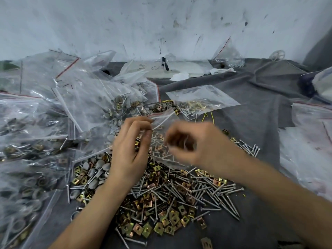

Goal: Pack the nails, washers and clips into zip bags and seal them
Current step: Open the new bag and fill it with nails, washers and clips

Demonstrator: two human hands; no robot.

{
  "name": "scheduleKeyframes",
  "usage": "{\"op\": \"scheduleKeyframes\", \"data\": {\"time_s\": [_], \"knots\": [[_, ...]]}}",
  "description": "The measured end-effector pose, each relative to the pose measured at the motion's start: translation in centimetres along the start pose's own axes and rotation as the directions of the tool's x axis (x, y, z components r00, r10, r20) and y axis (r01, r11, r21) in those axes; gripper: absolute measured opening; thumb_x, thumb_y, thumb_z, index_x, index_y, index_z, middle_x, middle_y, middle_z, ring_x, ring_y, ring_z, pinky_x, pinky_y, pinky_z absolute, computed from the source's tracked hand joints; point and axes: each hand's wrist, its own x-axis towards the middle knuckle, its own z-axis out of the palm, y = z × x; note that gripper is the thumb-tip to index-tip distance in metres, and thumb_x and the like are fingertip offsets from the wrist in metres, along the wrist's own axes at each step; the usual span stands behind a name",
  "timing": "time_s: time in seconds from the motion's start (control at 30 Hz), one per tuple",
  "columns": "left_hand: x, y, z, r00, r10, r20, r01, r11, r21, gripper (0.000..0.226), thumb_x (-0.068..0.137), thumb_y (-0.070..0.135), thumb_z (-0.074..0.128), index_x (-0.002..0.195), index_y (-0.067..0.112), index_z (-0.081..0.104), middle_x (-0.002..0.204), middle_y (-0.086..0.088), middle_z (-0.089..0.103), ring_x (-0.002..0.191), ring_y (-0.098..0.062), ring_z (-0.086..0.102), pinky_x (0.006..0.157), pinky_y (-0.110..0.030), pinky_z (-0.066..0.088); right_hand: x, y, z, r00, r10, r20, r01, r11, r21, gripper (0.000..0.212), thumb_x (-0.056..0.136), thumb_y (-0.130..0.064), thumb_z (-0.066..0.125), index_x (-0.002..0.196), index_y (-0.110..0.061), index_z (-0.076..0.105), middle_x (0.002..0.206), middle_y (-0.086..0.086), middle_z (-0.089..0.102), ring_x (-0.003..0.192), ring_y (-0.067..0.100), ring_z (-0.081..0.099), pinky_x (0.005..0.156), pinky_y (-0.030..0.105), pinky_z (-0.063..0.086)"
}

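Now, your left hand (129, 150) pinches zip bag (163, 120) by mouth edge, holding it raised over loose nails (197, 191), clips (143, 229), washers (98, 168) on desk (251, 108) for easy filling. Your right hand (195, 141) blurred: fingers (177, 141) curled beside bag, grip unclear.

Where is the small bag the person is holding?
Centre of the head view: the left hand pinches the zip bag by its top, right hand beside it, above the loose nails and clips.

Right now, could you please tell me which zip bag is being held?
The small zip bag in the middle, which the left hand pinches by its top edge; all other bags lie untouched on the grey cloth.
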Motion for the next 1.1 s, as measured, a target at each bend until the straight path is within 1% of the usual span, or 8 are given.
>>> {"op": "scheduleKeyframes", "data": {"time_s": [0.13,0.3,0.47,0.6,0.67,0.87,1.0,1.1], "knots": [[0.0,0.0,0.0,0.999,0.043,0.028,-0.043,0.999,0.000,0.021,0.094,0.017,0.045,0.095,0.004,0.061,0.109,-0.003,0.058,0.100,-0.008,0.054,0.083,-0.017,0.044,2.6,-1.9,-3.0,0.920,-0.101,-0.379,0.148,0.984,0.096,0.011,0.081,-0.008,0.069,0.081,-0.017,0.062,0.073,-0.006,0.066,0.067,0.005,0.061,0.061,0.015,0.047],[-0.1,0.0,0.0,0.995,0.096,0.027,-0.095,0.995,-0.021,0.020,0.093,0.013,0.048,0.091,0.000,0.062,0.107,-0.008,0.060,0.101,-0.014,0.057,0.083,-0.023,0.045,4.5,-0.9,-2.2,0.968,-0.079,-0.238,0.053,0.992,-0.115,0.004,0.083,-0.017,0.070,0.085,-0.019,0.067,0.091,-0.007,0.066,0.088,0.003,0.056,0.072,0.005,0.036],[-0.1,-0.1,0.0,0.999,0.053,-0.008,-0.053,0.998,-0.036,0.018,0.093,0.016,0.047,0.092,0.004,0.061,0.107,-0.003,0.059,0.100,-0.006,0.055,0.082,-0.018,0.042,3.7,2.2,-2.8,0.906,0.013,-0.423,0.004,0.999,0.040,0.012,0.085,-0.020,0.068,0.087,-0.031,0.064,0.096,-0.008,0.061,0.085,0.001,0.058,0.069,0.008,0.042],[-0.1,-0.1,0.0,0.998,0.053,-0.024,-0.054,0.997,-0.051,0.019,0.093,0.017,0.046,0.093,0.005,0.061,0.107,-0.002,0.058,0.098,-0.005,0.055,0.080,-0.017,0.043,2.3,5.9,-2.2,0.928,0.371,-0.024,-0.362,0.887,-0.287,0.014,0.086,-0.014,0.066,0.096,-0.023,0.067,0.096,0.000,0.066,0.086,0.011,0.058,0.078,0.017,0.042],[-0.1,-0.1,0.0,0.999,0.046,-0.029,-0.048,0.997,-0.060,0.018,0.094,0.017,0.046,0.094,0.007,0.061,0.107,0.000,0.057,0.099,-0.002,0.055,0.080,-0.016,0.044,1.3,7.2,-1.2,0.866,0.473,0.160,-0.357,0.810,-0.465,0.014,0.083,-0.020,0.070,0.096,-0.020,0.068,0.095,0.000,0.068,0.085,0.012,0.059,0.072,0.018,0.041],[-0.1,-0.1,0.0,0.999,0.034,-0.027,-0.036,0.997,-0.062,0.017,0.094,0.017,0.046,0.095,0.008,0.060,0.107,0.002,0.057,0.099,0.000,0.054,0.079,-0.017,0.045,0.5,8.0,-0.4,0.851,0.480,0.213,-0.341,0.815,-0.469,0.019,0.084,-0.023,0.070,0.078,-0.028,0.053,0.076,-0.013,0.053,0.080,0.012,0.056,0.069,0.021,0.039],[-0.1,-0.1,0.0,0.998,0.059,-0.022,-0.060,0.997,-0.049,0.017,0.093,0.016,0.046,0.093,0.007,0.061,0.107,-0.002,0.058,0.100,-0.004,0.055,0.082,-0.018,0.044,0.9,6.6,-1.8,0.938,0.344,-0.029,-0.340,0.904,-0.259,0.016,0.087,-0.018,0.066,0.082,-0.029,0.055,0.080,-0.014,0.056,0.084,0.010,0.058,0.073,0.020,0.041],[-0.1,-0.1,0.1,0.996,0.091,0.001,-0.091,0.996,-0.025,0.019,0.093,0.015,0.047,0.091,0.002,0.061,0.107,-0.005,0.058,0.101,-0.010,0.055,0.083,-0.021,0.044,1.7,2.9,-3.4,0.948,0.130,-0.292,-0.128,0.991,0.027,0.017,0.084,-0.018,0.069,0.080,-0.033,0.063,0.079,-0.016,0.063,0.074,-0.002,0.058,0.070,0.010,0.043]]}}
